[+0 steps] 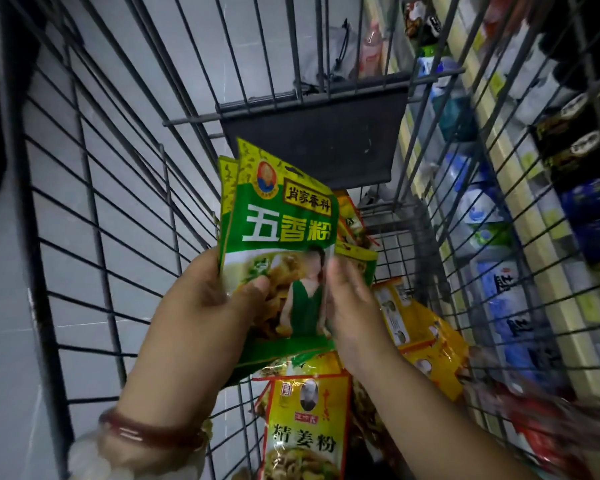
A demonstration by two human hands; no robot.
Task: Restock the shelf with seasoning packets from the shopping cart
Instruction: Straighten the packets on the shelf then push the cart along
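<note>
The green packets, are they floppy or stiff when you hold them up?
Probably bendy: the green packets stand up from the left hand, yet their bottom edges look crumpled. Likely light, since a thumb pinch holds several. The glossy film could be slippery.

The wire cart (118, 209) holds yellow packets (426, 327) on its floor, near and right.

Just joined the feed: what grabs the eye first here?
The green seasoning packets, mid-frame, gripped by the left hand while the right hand touches their right edge. Beneath them, yellow packets lie in the wire cart, with stocked shelves at right.
</note>
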